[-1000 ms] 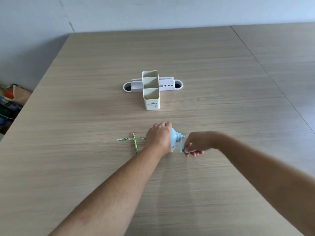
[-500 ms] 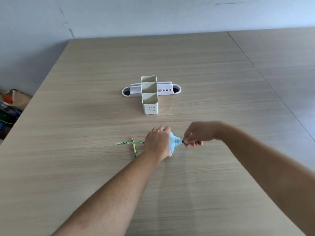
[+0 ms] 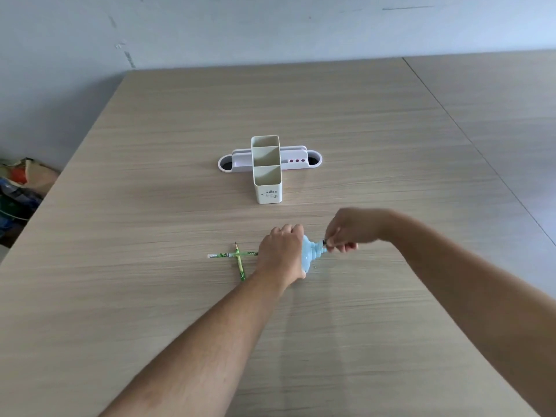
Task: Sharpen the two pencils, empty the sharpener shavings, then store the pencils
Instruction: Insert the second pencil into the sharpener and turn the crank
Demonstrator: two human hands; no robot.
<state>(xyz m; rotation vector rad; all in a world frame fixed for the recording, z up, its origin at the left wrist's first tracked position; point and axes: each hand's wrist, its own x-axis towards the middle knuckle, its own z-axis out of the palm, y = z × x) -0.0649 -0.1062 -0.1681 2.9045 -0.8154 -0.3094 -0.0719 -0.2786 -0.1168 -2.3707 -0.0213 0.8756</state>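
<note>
The left hand (image 3: 281, 255) clamped the blue sharpener (image 3: 311, 255) against the table (image 3: 391, 176), likely to steady it. The right hand (image 3: 346, 233) pinched its crank (image 3: 325, 242); one pencil (image 3: 231, 254) fed in, crossing the other pencil (image 3: 239, 261).

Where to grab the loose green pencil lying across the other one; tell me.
Grip the loose green pencil at its near, blunt half, coming from above. It lies flat on the wooden table, point facing away, crossing the horizontal green pencil.
</note>
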